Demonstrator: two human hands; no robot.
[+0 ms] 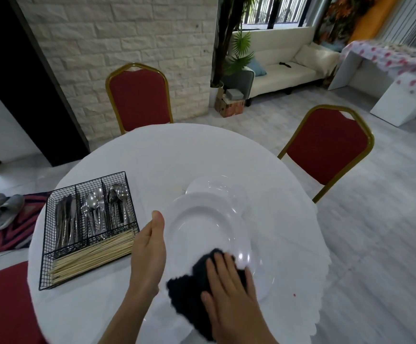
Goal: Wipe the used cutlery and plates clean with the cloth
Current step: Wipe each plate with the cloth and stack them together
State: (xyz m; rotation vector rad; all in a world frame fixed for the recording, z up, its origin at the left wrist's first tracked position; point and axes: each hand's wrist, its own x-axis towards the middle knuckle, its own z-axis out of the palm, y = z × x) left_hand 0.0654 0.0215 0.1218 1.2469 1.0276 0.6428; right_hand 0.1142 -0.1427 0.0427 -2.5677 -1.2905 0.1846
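Head view: the left hand (149,249) grips the white plate (209,219) at its left rim, thumb on top, over the tabletop (177,150). The right hand (229,289), fingers straight, presses the dark cloth (189,289) on its near side. The plate seems stiff, slippery and breakable, so the rim is the safe hold.

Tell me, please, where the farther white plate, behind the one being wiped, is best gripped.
Probably its far-left rim, reaching from the left: the farther plate lies flat on the tablecloth, and the plate being wiped hides its near edge.
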